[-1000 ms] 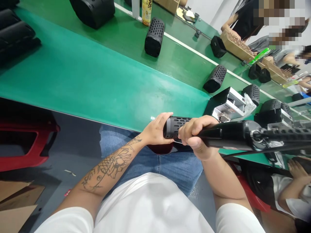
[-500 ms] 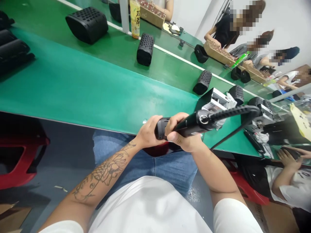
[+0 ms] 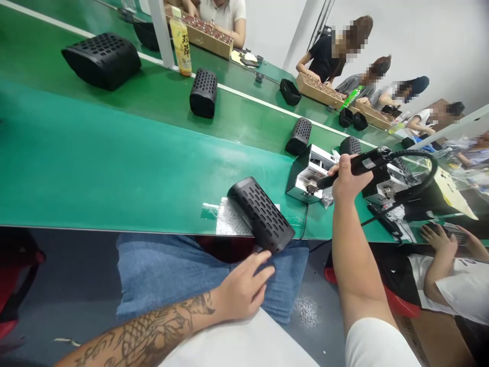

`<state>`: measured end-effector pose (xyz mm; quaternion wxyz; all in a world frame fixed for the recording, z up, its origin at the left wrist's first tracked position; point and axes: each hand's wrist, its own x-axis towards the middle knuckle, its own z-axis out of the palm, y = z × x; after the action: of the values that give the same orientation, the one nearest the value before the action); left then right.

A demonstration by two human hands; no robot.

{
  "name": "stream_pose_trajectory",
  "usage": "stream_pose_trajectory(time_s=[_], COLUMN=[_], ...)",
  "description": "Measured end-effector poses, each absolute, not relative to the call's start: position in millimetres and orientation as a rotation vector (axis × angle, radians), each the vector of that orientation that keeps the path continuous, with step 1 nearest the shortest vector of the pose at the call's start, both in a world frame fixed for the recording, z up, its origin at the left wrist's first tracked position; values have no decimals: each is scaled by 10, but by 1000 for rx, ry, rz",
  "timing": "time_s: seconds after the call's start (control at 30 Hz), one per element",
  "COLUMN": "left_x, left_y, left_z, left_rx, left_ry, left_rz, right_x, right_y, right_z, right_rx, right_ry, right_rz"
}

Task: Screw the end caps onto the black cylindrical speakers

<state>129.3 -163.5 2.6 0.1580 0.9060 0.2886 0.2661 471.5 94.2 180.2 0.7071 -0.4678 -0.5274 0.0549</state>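
My right hand point(image 3: 349, 178) is wrapped round a black electric screwdriver point(image 3: 369, 162), its cable looping off to the right. The screwdriver's front end is at the metal outlet of a black and white screw feeder point(image 3: 301, 176); the bit is too small to make out. A black speaker housing point(image 3: 265, 211) with slotted holes lies slanted across the table's front edge, its near end jutting over my lap. At that near end is my left hand point(image 3: 244, 285), fingers loosely stretched and apart. Its index fingertip is at the housing's end; I cannot tell whether it presses on it.
Silver tape point(image 3: 229, 216) covers the green table's edge. Black perforated housings point(image 3: 204, 94) stand on the belt beyond, near a yellow drink bottle point(image 3: 181, 43) and a white post point(image 3: 161, 35). At right are a second feeder point(image 3: 385, 186) and a co-worker's hands point(image 3: 439, 239).
My right hand has moved right with the screwdriver, from the housing to the feeder. The housing now lies on the table edge, and my left hand has loosened from it and drawn back.
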Motion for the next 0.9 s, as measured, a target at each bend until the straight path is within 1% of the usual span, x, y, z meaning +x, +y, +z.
stream_pose_trajectory(time_s=[0.1,0.17,0.23,0.33,0.47,0.53,0.63,0.73,0.9], left_x=[1256,1226,1209,1220,1220,1183,1124,1102,1104], left_y=[-1002,-448,53,431,263,128,52,73,88], left_z=[465,842,1177,1458,1461,1422,1411,1442,1468], left_rx=[2837,2930,2946,2930,2898,2854,2791,2742,2704], left_ry=[413,434,671,853,1234,1331,1344,1343,1338], left_rz=[647,510,310,57,24,8,-69,-118,-80], right_x=[4870,4885,4849,4735,4519,4376,4117,3889,3774], right_y=[1006,985,929,756,325,83,-179,-251,-139], right_z=[1601,1542,1554,1685,1946,2048,2115,2088,1962], right_rx=[-956,-940,-960,-962,-805,-701,-609,-618,-691], right_ry=[-1309,-1316,-1252,-1181,-1148,-1173,-1273,-1313,-1293], right_rz=[234,270,281,321,361,410,570,707,706])
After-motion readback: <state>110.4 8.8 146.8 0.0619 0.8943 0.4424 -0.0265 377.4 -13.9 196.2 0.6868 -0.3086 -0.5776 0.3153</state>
